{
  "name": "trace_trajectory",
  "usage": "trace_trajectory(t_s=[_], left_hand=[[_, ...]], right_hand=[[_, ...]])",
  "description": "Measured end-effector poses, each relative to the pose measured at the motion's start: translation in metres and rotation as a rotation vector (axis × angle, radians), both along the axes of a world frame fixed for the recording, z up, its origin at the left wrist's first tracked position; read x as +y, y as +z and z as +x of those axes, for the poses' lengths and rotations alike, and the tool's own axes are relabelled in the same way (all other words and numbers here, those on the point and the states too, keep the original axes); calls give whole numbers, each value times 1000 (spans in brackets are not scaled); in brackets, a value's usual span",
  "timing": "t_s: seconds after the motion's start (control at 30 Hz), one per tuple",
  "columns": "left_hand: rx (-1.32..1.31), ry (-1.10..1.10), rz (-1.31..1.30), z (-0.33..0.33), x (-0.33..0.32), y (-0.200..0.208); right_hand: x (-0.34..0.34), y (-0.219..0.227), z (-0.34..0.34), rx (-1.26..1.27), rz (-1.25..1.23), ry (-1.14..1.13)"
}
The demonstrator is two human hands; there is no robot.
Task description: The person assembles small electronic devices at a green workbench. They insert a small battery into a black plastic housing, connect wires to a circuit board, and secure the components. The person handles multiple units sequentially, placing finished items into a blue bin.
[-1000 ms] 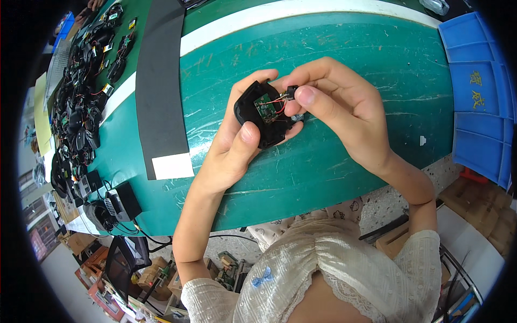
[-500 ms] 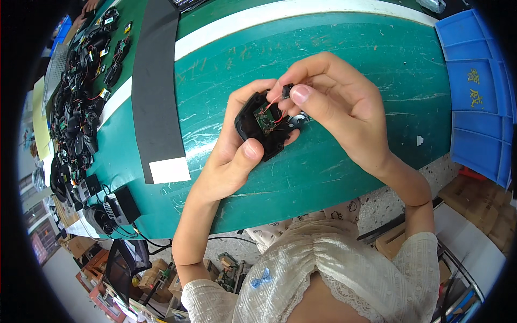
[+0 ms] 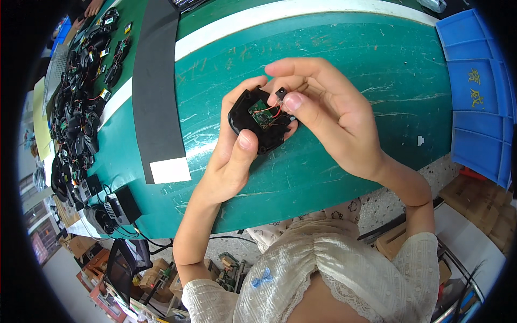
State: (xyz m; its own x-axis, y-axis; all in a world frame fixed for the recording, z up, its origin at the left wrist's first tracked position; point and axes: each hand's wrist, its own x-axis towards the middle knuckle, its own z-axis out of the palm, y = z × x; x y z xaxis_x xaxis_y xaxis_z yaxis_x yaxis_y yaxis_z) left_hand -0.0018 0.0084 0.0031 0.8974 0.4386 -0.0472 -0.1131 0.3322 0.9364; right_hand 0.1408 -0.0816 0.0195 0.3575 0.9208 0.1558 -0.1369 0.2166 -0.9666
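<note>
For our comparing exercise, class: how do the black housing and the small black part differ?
Size: the black housing is much larger than the small black part.
Form: the housing is open, showing a green circuit board; the part is a compact block.
Hold: the left hand grips the housing; the right hand holds the part by the fingertips.
Shared: both are black and held above the table.

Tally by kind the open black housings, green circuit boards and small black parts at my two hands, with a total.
Open black housing, in your left hand: 1
Green circuit board, inside the housing: 1
Small black part, at your right hand: 1
Total: 3
</note>
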Motion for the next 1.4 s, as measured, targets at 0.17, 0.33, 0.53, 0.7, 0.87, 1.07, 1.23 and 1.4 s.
trace_trajectory(t_s=[0.17,0.33,0.53,0.7,0.87,1.07,1.23,1.4], left_hand=[[-16,-20,81,-2,3,-3],[-40,94,123,6,4,-2],[18,183,178,7,4,0],[58,173,176,4,4,-3],[49,194,237,4,2,-6],[-4,227,165,7,1,-4],[-9,174,120,6,1,-3],[-32,168,122,7,2,-3]], right_hand=[[0,-2,1,-127,63,38],[-2,1,10,-234,63,69],[-1,0,7,23,64,120],[-1,-3,11,80,50,177],[-4,3,6,-160,45,12],[-4,0,5,-394,95,-58],[-4,-2,8,-366,92,-14],[-4,-5,7,-300,74,44]])
